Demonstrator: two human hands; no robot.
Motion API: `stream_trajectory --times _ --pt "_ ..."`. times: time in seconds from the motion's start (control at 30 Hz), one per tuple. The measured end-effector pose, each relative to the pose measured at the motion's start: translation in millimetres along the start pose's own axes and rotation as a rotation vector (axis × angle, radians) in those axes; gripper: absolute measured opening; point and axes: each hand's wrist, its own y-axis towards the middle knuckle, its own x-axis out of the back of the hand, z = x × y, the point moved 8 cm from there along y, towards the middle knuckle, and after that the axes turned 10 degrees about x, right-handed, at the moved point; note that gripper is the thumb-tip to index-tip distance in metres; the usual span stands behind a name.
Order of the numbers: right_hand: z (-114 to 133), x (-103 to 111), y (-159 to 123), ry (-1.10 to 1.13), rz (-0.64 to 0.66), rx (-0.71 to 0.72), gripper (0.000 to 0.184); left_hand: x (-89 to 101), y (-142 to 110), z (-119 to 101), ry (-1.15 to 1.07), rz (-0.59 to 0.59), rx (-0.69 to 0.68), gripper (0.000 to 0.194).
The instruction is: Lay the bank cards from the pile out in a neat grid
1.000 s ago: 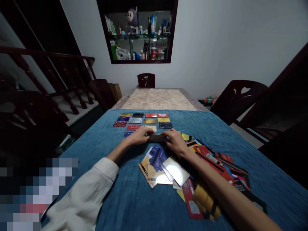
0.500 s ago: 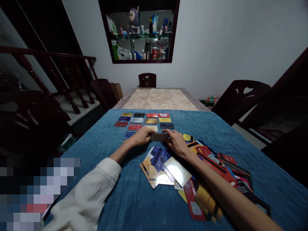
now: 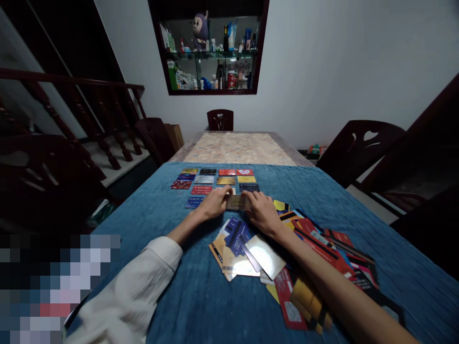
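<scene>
Gripping tan card [image 3: 235, 203] by its ends in fingers of left hand [image 3: 215, 202] and right hand [image 3: 262, 212]. Facing laid-out cards [image 3: 225, 181] beyond it, loose cards [image 3: 266, 258] on its near side.

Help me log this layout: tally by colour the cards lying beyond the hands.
Red cards: 4
Gold or yellow cards: 3
Blue cards: 2
Black or dark cards: 2
Silver card: 1
Cream card, partly hidden: 1
Total: 13

The single head view looks from above the near end of the counter [image 3: 143, 215], facing forward and slightly down along its length, close over the near cloth.
</scene>
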Motion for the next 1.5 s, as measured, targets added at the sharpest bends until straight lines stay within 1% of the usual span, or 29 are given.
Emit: stream_trajectory --times 0.1,0.27,0.33,0.4,0.53,0.67,0.73,0.9,1.07,1.23,1.37,1.5 --pt "2 1 0 -0.026 -0.017 0.01 0.05 2.4 0 0 -0.008 -0.005 0.012 0.035" --pt "-1 7 0 -0.043 -0.094 0.003 0.047 3.7 1 -1 -0.008 -0.001 0.023 0.034" --pt "-2 9 0 -0.047 -0.119 0.002 0.048 4.1 1 -3 0.002 0.012 0.003 0.035" --pt "-1 13 -1 -0.051 -0.134 0.009 0.049 6.5 0 -8 0.023 0.007 -0.047 0.035" --pt "-1 19 -1 -0.056 -0.145 0.024 0.046 13.2 -6 -19 0.13 -0.044 -0.137 0.041" --pt "-1 24 -1 -0.059 -0.16 0.036 0.042 12.6 -10 -26 0.291 -0.066 -0.151 0.052" --pt "-2 24 0 -0.053 -0.158 0.034 0.042 11.6 -10 -27 0.35 -0.075 -0.146 0.051" --pt "-6 17 12 -0.032 -0.094 0.037 0.046 15.3 -7 -23 0.428 -0.077 -0.125 0.043" --pt "-11 12 34 -0.012 0.009 0.063 0.049 26.2 2 -12 0.417 -0.053 -0.083 0.042" --pt "-14 8 57 -0.007 0.093 0.065 0.044 27.7 19 4 0.417 0.021 -0.014 0.041" --pt "-14 -1 70 0.001 0.162 0.067 0.041 26.6 30 17 0.452 0.051 0.021 0.038" --pt "-8 -9 79 0.015 0.21 0.083 0.028 22.1 37 31 0.467 0.108 0.08 0.036"
